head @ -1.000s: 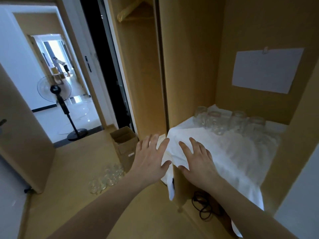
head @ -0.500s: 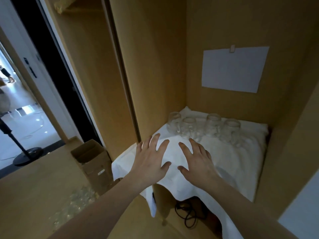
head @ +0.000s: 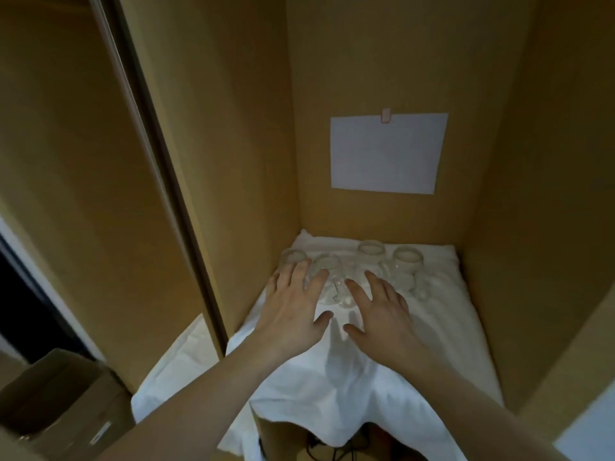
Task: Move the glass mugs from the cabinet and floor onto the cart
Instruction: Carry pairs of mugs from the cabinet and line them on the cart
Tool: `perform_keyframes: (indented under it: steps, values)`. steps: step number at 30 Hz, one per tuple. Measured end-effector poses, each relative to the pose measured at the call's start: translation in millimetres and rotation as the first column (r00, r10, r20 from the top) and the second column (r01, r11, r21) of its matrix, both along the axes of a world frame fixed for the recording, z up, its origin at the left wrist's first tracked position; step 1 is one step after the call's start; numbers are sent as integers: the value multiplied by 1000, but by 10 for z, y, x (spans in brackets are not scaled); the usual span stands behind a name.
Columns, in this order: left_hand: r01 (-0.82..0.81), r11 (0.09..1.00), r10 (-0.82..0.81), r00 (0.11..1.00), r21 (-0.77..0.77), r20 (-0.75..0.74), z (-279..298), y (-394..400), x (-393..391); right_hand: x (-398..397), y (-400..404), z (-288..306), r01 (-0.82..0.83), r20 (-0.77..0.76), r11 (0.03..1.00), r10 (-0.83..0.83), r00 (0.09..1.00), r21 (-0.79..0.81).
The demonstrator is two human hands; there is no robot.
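Observation:
Several clear glass mugs stand in a row at the back of a cabinet shelf covered with a white cloth (head: 432,331). One mug (head: 406,266) is at the right, another (head: 371,252) beside it, and two more (head: 327,266) sit at the left. My left hand (head: 293,311) is open, palm down, with its fingertips reaching the two left mugs. My right hand (head: 382,311) is open too, fingers spread just in front of the middle mugs. Neither hand holds anything. No cart is in view.
Wooden cabinet walls close in on the left, back and right. A white sheet of paper (head: 386,153) is pinned to the back wall. A cardboard box (head: 63,404) stands on the floor at lower left. Black cables (head: 332,449) lie under the shelf.
My view has turned right and moved into the cabinet. Both hands have reached forward over the cloth to the row of mugs. The doorway, fan and floor mugs have left the frame.

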State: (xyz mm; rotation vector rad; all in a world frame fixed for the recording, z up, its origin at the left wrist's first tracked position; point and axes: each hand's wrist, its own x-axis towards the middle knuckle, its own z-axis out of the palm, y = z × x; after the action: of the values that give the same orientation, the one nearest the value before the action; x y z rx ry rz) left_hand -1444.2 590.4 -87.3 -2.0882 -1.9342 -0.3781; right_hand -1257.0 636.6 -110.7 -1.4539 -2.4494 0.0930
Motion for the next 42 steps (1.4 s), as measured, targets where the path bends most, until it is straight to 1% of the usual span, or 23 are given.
perform_keyframes:
  steps: [3,8,13,19,23,26,29,32,36,38,40,42]
  values:
    - [56,998,-56,998,-9,23,-22,164,-167,-142,63,-23,62,21,998,-63,998,9]
    - [145,989,-143,988,-42,50,-77,427,-296,-233,107,-93,156,44,987,-154,987,-29]
    - [217,974,-208,969,-61,131,-170,718,-163,-98,189,-146,240,92,968,-233,968,-78]
    - [275,957,-259,953,-94,156,-179,1184,35,177,638,-104,314,94,942,-304,948,-123]
    - [248,963,-223,954,-110,200,-153,1631,144,300,1087,-96,333,96,931,-321,942,-151]
    - [251,954,-217,956,-165,199,-161,1945,246,351,1384,-106,350,61,925,-345,937,-145]
    - [252,945,-202,951,-210,232,-166,2258,385,413,1660,-125,364,52,919,-361,931,-153]
    - [259,940,-204,948,-221,242,-193,2472,504,475,1855,-148,368,51,911,-365,930,-185]
    - [247,925,-176,952,-288,250,-283,2740,628,530,2106,-199,370,61,901,-366,929,-225]
    - [227,910,-138,955,-347,262,-334,2859,668,528,2204,-227,342,85,900,-332,940,-270]
    - [201,883,-94,961,-424,259,-374,2969,692,508,2280,-226,321,145,894,-288,946,-313]
    - [182,843,-59,967,-507,249,-399,3079,717,476,2351,-226,314,212,895,-256,943,-316]
